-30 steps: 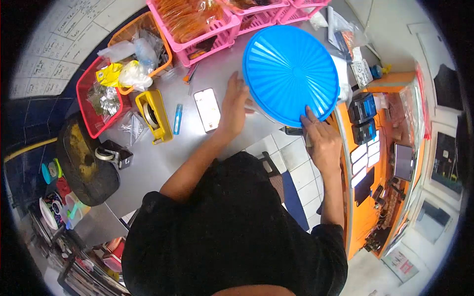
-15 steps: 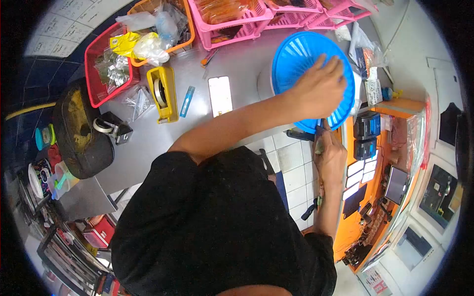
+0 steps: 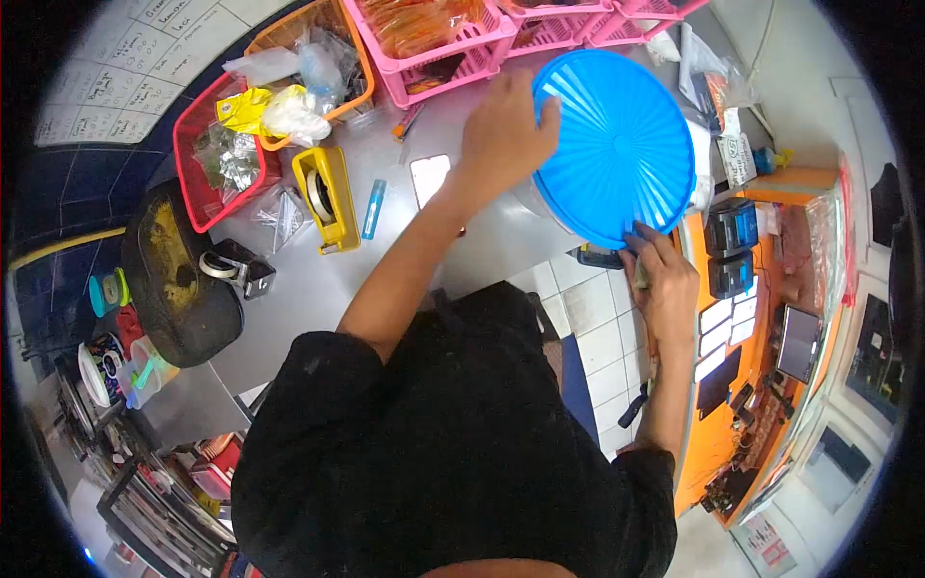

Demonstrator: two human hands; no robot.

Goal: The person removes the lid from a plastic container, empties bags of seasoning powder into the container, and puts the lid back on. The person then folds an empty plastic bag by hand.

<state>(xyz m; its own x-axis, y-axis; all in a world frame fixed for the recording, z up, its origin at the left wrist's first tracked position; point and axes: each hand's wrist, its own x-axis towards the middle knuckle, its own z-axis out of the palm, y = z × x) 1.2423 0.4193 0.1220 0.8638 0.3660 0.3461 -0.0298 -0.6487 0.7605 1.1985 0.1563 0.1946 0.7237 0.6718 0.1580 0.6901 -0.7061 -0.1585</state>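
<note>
A round blue lid [image 3: 617,144] with ribs fanning out from its centre sits on a whitish tub [image 3: 549,207], mostly hidden beneath it. My left hand [image 3: 506,140] is at the lid's left edge, thumb apart from the fingers; the thumb overlaps the rim, and whether it presses there I cannot tell. At the near rim my right hand [image 3: 665,289] has its fingertips on the lid, with the fingers bent. Something small and greenish shows by the right thumb, too unclear to name. A white-screened phone [image 3: 429,178] lies partly behind my left wrist.
On the metal table [image 3: 318,289] stand a yellow tape dispenser [image 3: 328,202], a light-blue tube [image 3: 374,209], a red basket [image 3: 207,197] and an orange basket [image 3: 361,82] of packets. Pink racks [image 3: 434,72] line the back. An orange counter [image 3: 708,424] is at right.
My left hand has moved left from over the lid to its left edge. The lid now shows more fully and faces up more. My right hand's fingers have shifted onto the near rim.
</note>
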